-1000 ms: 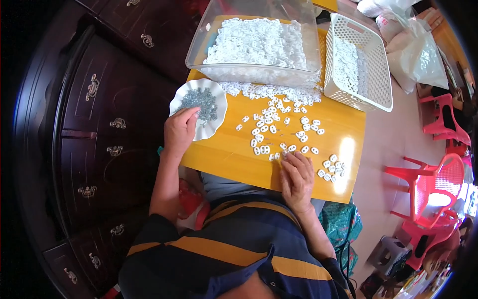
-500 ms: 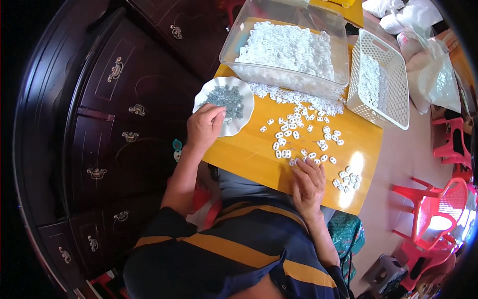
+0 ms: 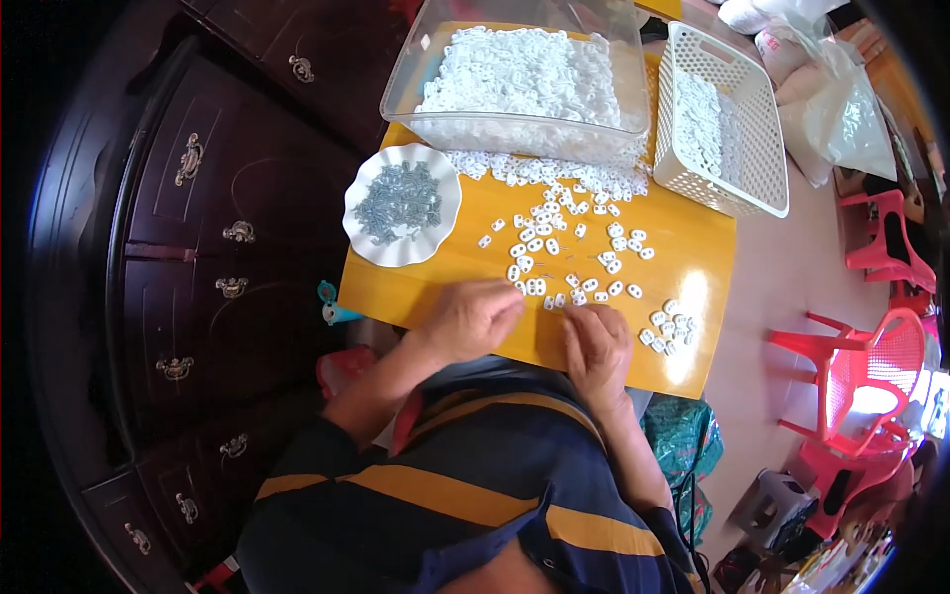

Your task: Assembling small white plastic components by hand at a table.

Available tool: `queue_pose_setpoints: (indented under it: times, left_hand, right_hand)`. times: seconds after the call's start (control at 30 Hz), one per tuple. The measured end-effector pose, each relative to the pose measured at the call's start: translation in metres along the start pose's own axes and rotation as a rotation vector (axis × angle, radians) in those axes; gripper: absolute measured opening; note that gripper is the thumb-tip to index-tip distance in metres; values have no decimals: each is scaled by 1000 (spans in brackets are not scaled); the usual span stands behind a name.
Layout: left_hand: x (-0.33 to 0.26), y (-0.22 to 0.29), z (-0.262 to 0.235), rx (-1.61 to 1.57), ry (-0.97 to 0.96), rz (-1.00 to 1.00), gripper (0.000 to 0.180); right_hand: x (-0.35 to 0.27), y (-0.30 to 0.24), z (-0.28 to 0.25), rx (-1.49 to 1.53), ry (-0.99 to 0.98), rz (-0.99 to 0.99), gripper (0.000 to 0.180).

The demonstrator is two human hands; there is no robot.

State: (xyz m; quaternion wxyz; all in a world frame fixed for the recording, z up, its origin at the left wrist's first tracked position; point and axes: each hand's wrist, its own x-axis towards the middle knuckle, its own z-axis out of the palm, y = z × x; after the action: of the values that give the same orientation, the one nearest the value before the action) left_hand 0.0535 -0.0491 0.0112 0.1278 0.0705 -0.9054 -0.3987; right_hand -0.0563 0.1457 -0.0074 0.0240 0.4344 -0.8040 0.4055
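Both hands sit at the yellow table's [image 3: 445,287] near edge: the left hand [image 3: 473,319] curled, hold unclear, the right hand [image 3: 597,344] pinching at small white pieces [image 3: 564,247] scattered just beyond its fingertips.

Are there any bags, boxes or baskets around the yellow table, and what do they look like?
Clear plastic tub: far side of the table, rectangular, full of small white pieces.
White basket: right of the tub, rectangular with holes, white pieces inside.
Clear plastic bags: on the floor right of the basket, crumpled.
White plate: left on the table, wavy rim, grey metal bits.
No signs or screens.
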Motion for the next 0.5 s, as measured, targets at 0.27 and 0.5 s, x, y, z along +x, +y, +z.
queue_pose_setpoints:
  times: [0.27, 0.5]
  left_hand:
    - [-10, 13, 25, 130, -81, 147, 13]
    - [-24, 8, 36, 94, -62, 120, 11]
  right_hand:
    - [-7, 0, 4, 628, -314, 556, 16]
    - [-15, 0, 6, 568, -355, 531, 19]
